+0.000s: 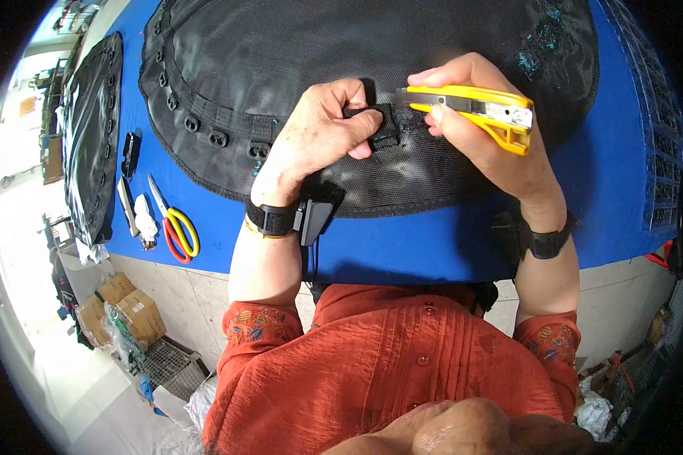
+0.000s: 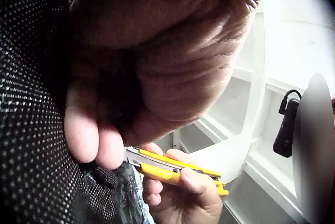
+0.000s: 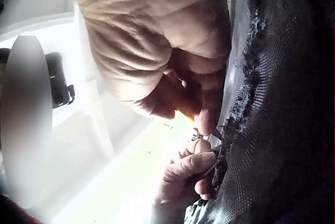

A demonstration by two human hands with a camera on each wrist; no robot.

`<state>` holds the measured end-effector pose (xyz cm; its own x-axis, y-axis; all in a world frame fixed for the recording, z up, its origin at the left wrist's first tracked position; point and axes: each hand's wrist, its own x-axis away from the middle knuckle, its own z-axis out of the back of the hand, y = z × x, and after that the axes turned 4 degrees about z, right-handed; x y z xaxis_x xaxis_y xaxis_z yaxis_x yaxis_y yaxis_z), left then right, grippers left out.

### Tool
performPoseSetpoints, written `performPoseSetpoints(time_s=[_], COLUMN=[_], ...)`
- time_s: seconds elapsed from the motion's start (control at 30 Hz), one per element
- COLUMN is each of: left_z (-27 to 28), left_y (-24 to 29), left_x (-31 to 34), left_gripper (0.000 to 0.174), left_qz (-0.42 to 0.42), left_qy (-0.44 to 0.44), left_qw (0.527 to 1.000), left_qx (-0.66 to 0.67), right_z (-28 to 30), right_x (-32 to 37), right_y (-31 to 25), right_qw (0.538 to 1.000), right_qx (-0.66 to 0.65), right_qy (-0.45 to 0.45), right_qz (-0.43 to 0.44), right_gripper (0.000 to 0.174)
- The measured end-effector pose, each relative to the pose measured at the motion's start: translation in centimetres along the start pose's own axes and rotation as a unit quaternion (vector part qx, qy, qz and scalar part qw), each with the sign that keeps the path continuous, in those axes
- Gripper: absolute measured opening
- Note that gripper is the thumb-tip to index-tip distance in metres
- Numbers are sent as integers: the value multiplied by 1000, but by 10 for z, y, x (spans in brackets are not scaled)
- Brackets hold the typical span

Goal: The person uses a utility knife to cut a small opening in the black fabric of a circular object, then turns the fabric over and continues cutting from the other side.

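Observation:
A large black mesh panel (image 1: 281, 45) with a bound edge and a row of black fittings lies on the blue table. My left hand (image 1: 319, 133) pinches a short black webbing piece (image 1: 387, 129) on the panel, thumb on top and fingers curled. In the left wrist view, its fingertips (image 2: 82, 143) are right against the mesh. My right hand (image 1: 489, 155) holds yellow thread snips (image 1: 501, 114), their metal blades pointing left, close to the webbing. In the right wrist view, the palm hides most of the snips.
Blue thread scraps (image 1: 535, 57) lie on the panel at upper right. Scissors (image 1: 182, 231) with red and yellow handles, a slim tool (image 1: 127, 205) and a black object (image 1: 130, 155) rest on the blue table (image 1: 372, 243) at left, near another black mesh piece (image 1: 91, 144). Cardboard boxes (image 1: 140, 315) stand below.

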<state>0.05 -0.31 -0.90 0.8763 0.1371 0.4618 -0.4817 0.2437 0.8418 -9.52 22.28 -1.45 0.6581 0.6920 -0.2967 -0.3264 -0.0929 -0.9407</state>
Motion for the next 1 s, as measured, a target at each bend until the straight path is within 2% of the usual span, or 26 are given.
performPoseSetpoints(time_s=[0.67,0.87,1.0], left_z=[-2,1,1], left_y=[1,-4,-4], left_x=[2,-1,-1], left_gripper=[28,31,32], left_qz=[4,-14,-14], left_qy=[6,-3,-3], left_qw=[1000,1000,1000], left_qx=[1,11,13], right_z=[4,7,8], right_x=[0,1,0], right_y=[-5,-10,-10], right_qw=[999,997,998], right_qx=[8,-19,-25], right_qy=[-29,-19,-25], right_qz=[-17,-72,-57], right_gripper=[14,12,13])
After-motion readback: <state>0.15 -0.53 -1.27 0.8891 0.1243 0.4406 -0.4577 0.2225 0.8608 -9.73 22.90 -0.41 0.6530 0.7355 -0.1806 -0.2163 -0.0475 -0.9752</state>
